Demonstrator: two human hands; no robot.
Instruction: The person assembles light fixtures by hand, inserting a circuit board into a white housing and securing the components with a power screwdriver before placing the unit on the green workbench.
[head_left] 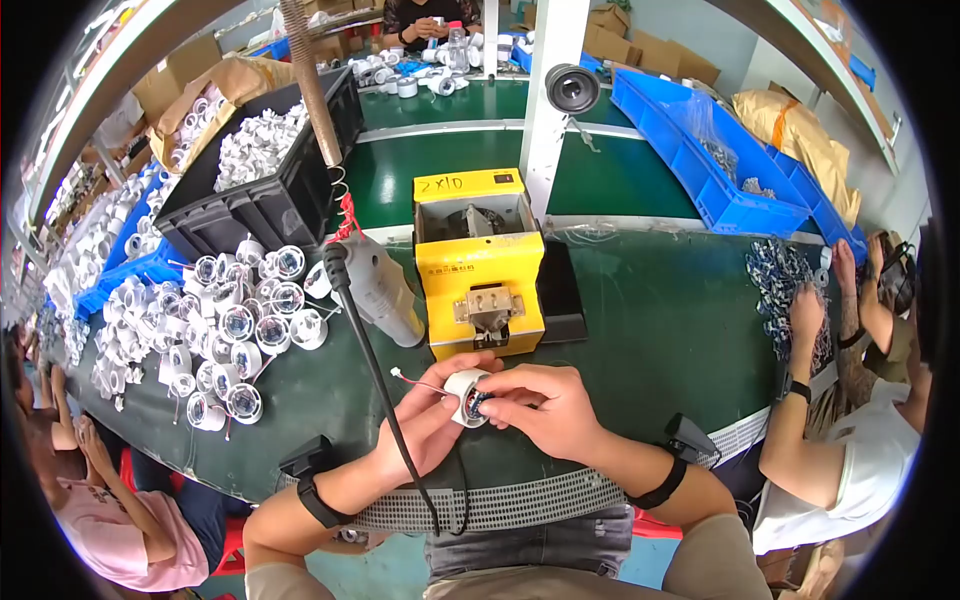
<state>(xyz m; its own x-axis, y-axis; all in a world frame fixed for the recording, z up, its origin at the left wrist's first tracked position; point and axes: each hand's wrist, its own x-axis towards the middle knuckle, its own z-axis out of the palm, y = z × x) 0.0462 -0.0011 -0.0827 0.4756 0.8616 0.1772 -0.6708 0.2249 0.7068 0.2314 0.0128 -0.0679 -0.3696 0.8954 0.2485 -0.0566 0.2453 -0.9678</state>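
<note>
Smooth, bending black cord (365,345), crossing before the left hand | left hand (420,435): fingers curled round a white plastic cup (462,383), thin red wire (425,385) trailing | right hand (550,408): thumb and fingertips pinching the cup's open face, between both hands | boxy yellow metal machine (480,270), just beyond them | glossy round cups (238,322) heaped left.

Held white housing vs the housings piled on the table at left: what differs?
The held housing is gripped between the left hand and right hand; the piled housings lie on the green tabletop. The held housing's opening is partly covered by fingers; several piled housings show theirs uncovered. Shared: white, round shells, dark blue inside.
</note>
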